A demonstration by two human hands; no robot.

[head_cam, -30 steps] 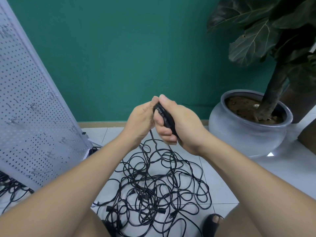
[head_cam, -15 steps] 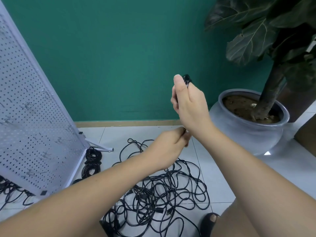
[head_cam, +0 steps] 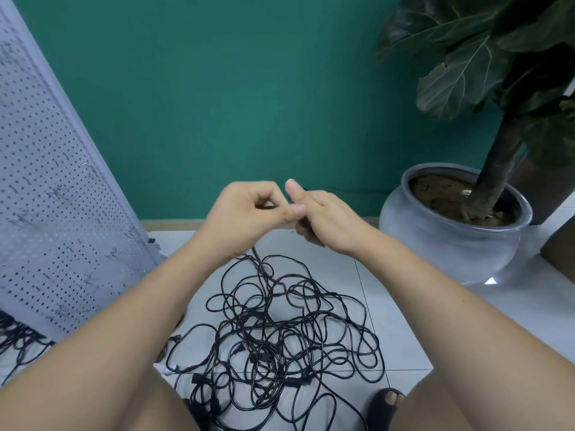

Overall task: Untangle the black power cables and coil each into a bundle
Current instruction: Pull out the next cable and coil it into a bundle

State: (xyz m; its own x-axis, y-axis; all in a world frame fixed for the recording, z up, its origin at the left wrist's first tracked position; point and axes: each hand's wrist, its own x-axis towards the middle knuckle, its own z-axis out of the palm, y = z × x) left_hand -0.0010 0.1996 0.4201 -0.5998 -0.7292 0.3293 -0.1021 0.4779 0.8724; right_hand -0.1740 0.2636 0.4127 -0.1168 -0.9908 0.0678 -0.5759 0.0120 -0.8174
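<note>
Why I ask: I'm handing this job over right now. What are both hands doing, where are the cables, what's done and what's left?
Left hand: pinches the black power cable that rises from the pile.
Right hand: fingers curled round black cable, close beside the left; how many loops it holds is hidden.
Tangle: on the tiled floor, many cables and plugs knotted together. More black cables lie under the pegboard.
Done: one cable lifted, coiling apparently begun.
Left: free it, finish its bundle, then the rest; no finished bundle shows.
</note>
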